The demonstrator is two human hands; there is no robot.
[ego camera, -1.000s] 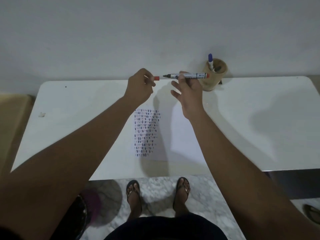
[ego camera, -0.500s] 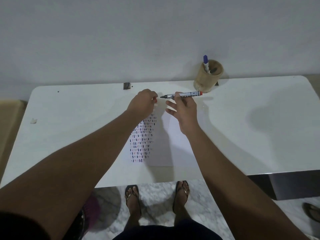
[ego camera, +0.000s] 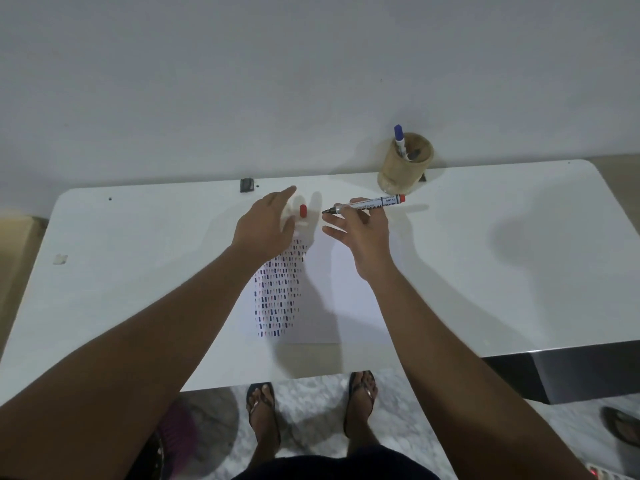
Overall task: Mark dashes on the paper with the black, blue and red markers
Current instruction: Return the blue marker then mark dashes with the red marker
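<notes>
A white sheet of paper [ego camera: 346,306] lies on the white table [ego camera: 138,254], its left strip filled with rows of black, blue and red dashes [ego camera: 277,299]. My right hand [ego camera: 363,237] holds an uncapped marker [ego camera: 367,204] with a red end above the paper's far edge, tip pointing left. My left hand [ego camera: 266,226] hovers over the paper's top left with fingers spread. The red cap [ego camera: 303,210] sits just past its fingertips, blurred. A blue marker [ego camera: 399,136] stands in a wooden cup [ego camera: 401,171] at the back, next to a dark marker end.
A small black object [ego camera: 246,185] rests at the table's far edge by the wall. A white scrap [ego camera: 59,259] lies at the far left. My sandalled feet [ego camera: 311,407] stand on marble floor below the table's near edge.
My left hand, closed on the red cap before, has opened, and the cap now shows beyond its fingers. Both hands have come down from the wall towards the paper's far edge.
</notes>
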